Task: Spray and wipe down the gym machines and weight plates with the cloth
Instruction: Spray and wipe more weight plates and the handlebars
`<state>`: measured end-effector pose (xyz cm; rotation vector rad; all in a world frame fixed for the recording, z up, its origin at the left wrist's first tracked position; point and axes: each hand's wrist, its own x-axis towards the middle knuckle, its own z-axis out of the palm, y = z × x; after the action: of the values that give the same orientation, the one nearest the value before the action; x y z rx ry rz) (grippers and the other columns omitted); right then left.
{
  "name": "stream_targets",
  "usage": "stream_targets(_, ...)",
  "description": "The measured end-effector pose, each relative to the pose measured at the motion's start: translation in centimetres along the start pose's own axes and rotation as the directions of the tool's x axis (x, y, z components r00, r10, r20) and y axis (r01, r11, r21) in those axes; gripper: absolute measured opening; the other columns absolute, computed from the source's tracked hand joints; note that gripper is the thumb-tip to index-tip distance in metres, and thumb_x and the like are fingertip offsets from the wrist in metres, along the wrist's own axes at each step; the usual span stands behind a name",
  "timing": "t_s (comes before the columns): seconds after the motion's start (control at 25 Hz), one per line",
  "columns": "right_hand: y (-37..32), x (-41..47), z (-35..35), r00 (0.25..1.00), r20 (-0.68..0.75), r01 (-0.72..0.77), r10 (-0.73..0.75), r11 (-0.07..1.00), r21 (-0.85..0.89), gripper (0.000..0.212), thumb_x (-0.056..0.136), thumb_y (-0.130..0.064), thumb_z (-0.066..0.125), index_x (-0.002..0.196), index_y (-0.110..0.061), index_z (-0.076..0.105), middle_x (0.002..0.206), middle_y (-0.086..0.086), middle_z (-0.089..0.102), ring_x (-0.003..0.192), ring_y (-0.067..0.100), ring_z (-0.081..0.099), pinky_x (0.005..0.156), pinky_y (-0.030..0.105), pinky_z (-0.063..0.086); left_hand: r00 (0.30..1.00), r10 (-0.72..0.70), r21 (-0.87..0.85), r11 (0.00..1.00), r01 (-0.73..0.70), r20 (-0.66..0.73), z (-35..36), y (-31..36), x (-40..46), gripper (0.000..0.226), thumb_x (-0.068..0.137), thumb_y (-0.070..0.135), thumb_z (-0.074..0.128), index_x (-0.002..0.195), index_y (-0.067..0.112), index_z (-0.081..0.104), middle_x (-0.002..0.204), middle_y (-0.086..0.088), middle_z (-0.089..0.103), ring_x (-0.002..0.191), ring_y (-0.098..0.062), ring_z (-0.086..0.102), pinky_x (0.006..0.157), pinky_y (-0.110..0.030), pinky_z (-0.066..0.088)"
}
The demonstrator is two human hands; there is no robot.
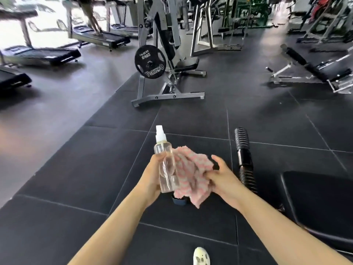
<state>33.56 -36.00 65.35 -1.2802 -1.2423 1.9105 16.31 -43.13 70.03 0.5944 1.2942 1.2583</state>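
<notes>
My left hand grips the light, slick spray bottle mid-body; my right hand bunches the soft cloth. Weight plate at 12 o'clock.

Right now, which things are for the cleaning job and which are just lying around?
For the job:
spray bottle, held by the left hand
pink cloth, held by the right hand
weight plate on its machine

Just around:
treadmills
bench
shoe
</notes>
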Motion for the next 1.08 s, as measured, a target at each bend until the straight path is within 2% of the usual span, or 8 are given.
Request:
stream_targets(0.12,-0.7,6.0,0.7,0.992,-0.085,-0.082,0.094,0.987,0.142,0.047,0.098,-0.005,0.041,0.138,-0.030,0.038,0.110,0.004,0.061,0.094,0.020,0.064,0.074,0.036,0.053,0.999,0.016,0.004,1.000,-0.016,-0.051,-2.4,1.2,3.8,0.038,0.096,0.033,0.031,0.090,0.013,0.062,0.079,-0.003,0.069,0.068,-0.016,0.066,0.066,-0.033,0.049)
stream_targets(0.28,-4.2,14.6,1.2,0.992,0.049,-0.124,0.119,0.985,0.119,0.028,0.098,-0.011,0.046,0.114,-0.030,0.059,0.120,0.006,0.062,0.101,0.018,0.064,0.076,0.033,0.053,0.980,-0.008,-0.026,1.000,0.003,-0.197,-5.3,3.7,11.5,0.039,0.079,0.040,0.051,0.102,0.012,0.064,0.096,-0.005,0.072,0.085,-0.020,0.069,0.073,-0.036,0.052)
stream_targets(0.44,-5.6,17.0,0.5,0.963,0.254,0.000,0.085,0.948,-0.317,0.057,0.083,0.000,0.065,0.118,-0.042,0.049,0.116,0.001,0.056,0.102,0.013,0.060,0.079,0.029,0.054,0.975,-0.050,-0.129,0.991,0.022,-0.216,-6.4,4.1,14.1,0.044,0.083,0.040,0.047,0.115,0.012,0.062,0.107,-0.010,0.070,0.093,-0.022,0.068,0.077,-0.036,0.050)
stream_targets(0.6,-6.6,21.2,0.3,0.997,-0.047,0.039,-0.067,0.894,-0.446,0.053,0.085,0.009,0.038,0.109,-0.036,0.050,0.117,0.002,0.055,0.102,0.019,0.056,0.086,0.039,0.052,0.979,0.005,-0.086,0.996,-0.023,-0.205,-7.9,5.5,18.1,0.050,0.061,0.038,0.058,0.104,0.012,0.068,0.099,-0.006,0.072,0.088,-0.019,0.069,0.074,-0.033,0.050)
stream_targets(0.76,-7.7,24.1,-0.2,0.979,-0.157,0.058,-0.129,0.917,-0.394,0.054,0.085,0.013,0.035,0.106,-0.032,0.057,0.119,-0.015,0.049,0.099,0.015,0.058,0.085,0.040,0.055,0.972,0.055,0.051,0.998,-0.044,-0.228,-8.8,7.1,22.8,0.025,0.075,0.032,0.053,0.083,0.020,0.074,0.080,0.002,0.072,0.079,-0.016,0.068,0.075,-0.034,0.049)
stream_targets(0.84,-8.4,25.4,0.0,0.973,-0.148,0.111,-0.179,0.918,-0.381,0.044,0.088,0.011,0.039,0.098,-0.024,0.065,0.109,-0.011,0.063,0.101,0.010,0.060,0.092,0.036,0.052,0.966,0.098,0.085,0.993,-0.079,-0.241,-9.7,8.2,25.4,0.020,0.083,0.030,0.056,0.083,0.020,0.074,0.085,-0.004,0.072,0.088,-0.025,0.068,0.083,-0.040,0.051)
stream_targets(0.92,-9.4,26.4,0.6,0.974,-0.112,0.144,-0.198,0.917,-0.373,0.027,0.087,0.002,0.057,0.099,-0.020,0.065,0.104,-0.005,0.067,0.093,0.003,0.063,0.082,0.020,0.052,0.960,0.165,0.137,0.981,-0.137,-0.224,-10.5,9.3,28.0,0.026,0.081,0.032,0.057,0.088,0.012,0.071,0.085,-0.002,0.072,0.088,-0.023,0.068,0.085,-0.042,0.052)
stream_targets(1.08,-9.9,29.2,2.7,0.942,-0.205,0.079,-0.265,0.770,-0.633,0.032,0.070,-0.009,0.078,0.089,-0.030,0.062,0.097,-0.007,0.063,0.081,0.005,0.061,0.064,0.013,0.045,0.946,0.324,0.222,0.921,-0.321,0.027,-12.4,12.7,32.7,0.052,0.062,0.044,0.056,0.091,0.003,0.067,0.070,0.008,0.067,0.068,-0.004,0.063,0.070,-0.026,0.046)
